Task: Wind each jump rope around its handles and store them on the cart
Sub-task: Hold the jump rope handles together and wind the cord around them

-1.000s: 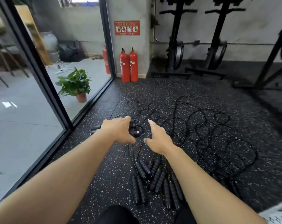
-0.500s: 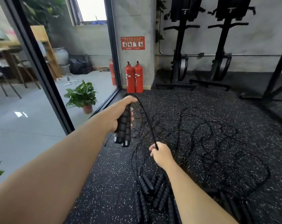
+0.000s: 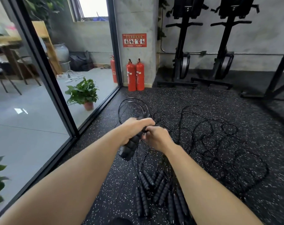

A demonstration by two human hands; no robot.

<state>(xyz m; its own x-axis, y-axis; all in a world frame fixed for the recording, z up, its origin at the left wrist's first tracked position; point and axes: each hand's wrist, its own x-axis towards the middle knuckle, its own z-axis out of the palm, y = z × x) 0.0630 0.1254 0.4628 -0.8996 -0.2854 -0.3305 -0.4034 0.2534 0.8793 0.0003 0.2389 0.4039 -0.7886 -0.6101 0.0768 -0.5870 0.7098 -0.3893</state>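
Black ribbed foam handles (image 3: pixel 131 146), two held together, sit clenched in the left hand (image 3: pixel 134 127) at frame centre, their long axis slanting from lower left to upper right. The right hand (image 3: pixel 158 138), just to their right, pinches the thin black cord (image 3: pixel 130 99). Roughly ten loose handles (image 3: pixel 154 189) lie at lower centre; no cart shows.

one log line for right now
phase: winding | left hand: grips both handles | right hand: pinches cord beside handles | spare handles: heaped on floor | cart: not in view
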